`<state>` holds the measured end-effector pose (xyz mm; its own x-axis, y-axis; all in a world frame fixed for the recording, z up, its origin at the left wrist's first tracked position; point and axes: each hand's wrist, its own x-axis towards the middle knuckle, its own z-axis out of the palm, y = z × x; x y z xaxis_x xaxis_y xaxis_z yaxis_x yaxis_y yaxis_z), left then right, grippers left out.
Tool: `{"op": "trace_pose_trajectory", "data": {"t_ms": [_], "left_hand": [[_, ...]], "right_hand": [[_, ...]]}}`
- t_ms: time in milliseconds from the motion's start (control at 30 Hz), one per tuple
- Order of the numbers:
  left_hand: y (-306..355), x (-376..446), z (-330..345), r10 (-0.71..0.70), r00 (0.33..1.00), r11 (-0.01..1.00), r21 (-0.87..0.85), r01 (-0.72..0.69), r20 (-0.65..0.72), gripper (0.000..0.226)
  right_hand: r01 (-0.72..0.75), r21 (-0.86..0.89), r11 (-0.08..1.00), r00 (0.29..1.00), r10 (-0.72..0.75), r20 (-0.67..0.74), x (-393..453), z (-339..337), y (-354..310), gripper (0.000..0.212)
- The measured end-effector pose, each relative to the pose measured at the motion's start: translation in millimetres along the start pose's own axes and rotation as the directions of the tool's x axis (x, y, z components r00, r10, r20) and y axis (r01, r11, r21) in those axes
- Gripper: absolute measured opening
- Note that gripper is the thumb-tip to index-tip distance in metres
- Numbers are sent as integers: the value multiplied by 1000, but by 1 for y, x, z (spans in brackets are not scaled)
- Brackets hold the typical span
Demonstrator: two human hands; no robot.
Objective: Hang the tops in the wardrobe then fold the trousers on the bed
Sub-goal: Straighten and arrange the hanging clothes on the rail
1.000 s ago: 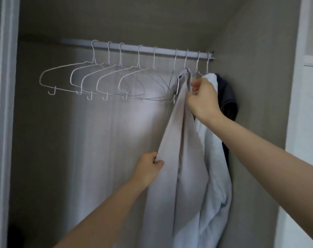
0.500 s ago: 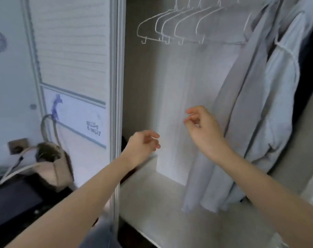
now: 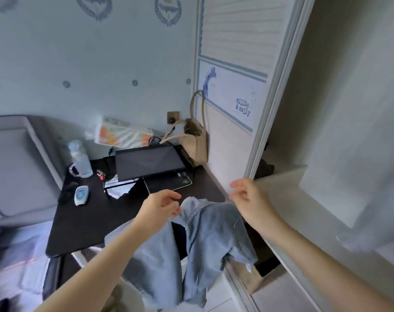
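Observation:
A light-blue denim garment (image 3: 205, 239) hangs draped over something low between the black desk and the wardrobe. My left hand (image 3: 162, 207) hovers at its upper left edge with loosely curled fingers and holds nothing; whether the fingertips touch the cloth I cannot tell. My right hand (image 3: 251, 199) is just above the garment's upper right, fingers relaxed and empty. The wardrobe (image 3: 340, 122) stands open on the right, with its pale shelf (image 3: 288, 199) beside my right hand. The hung tops and hangers are out of view. A corner of the bed (image 3: 16, 255) shows at lower left.
The black desk (image 3: 85, 224) carries a dark laptop (image 3: 146, 164), a water bottle (image 3: 80, 161), a tissue pack (image 3: 119, 136) and a small white device (image 3: 81, 195). A beige bag (image 3: 197, 140) leans on the wardrobe door (image 3: 234, 102). A grey headboard (image 3: 13, 167) stands at left.
Both hands let go of the grey top on the rail and dropped. My view swung down and left, from the wardrobe interior to the desk and the denim garment.

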<state>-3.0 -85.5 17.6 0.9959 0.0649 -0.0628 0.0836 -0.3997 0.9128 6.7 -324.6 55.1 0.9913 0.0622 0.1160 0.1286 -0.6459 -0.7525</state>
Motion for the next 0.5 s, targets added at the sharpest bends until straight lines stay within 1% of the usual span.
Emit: {"op": "trace_pose_trajectory", "data": {"t_ms": [33, 133, 233, 333, 400, 500], "left_hand": [[-10, -4, -7, -9, 1000, 1000, -9, 8, -26, 27], [-48, -29, -43, -92, 987, 994, -66, 84, -128, 25], [-96, -56, -84, -177, 956, 982, -102, 156, -236, 27], [-153, -96, -132, -281, 897, 956, -185, 228, -341, 25], [-190, -122, -159, -348, 856, 933, -234, 275, -382, 25], [-252, -163, -204, -474, 781, 874, -325, 361, -406, 22]], "right_hand": [[11, -3, 1000, 999, -11, 36, 0, 14, -5, 19], [67, -27, 997, 987, -63, 147, 3, 72, -28, 20], [115, -33, 993, 954, -101, 284, 1, 138, -64, 20], [148, 6, 989, 897, -137, 421, -10, 215, -106, 20], [156, 23, 988, 860, -147, 488, -20, 265, -130, 19], [187, -14, 982, 787, -141, 600, -38, 345, -167, 20]]}}
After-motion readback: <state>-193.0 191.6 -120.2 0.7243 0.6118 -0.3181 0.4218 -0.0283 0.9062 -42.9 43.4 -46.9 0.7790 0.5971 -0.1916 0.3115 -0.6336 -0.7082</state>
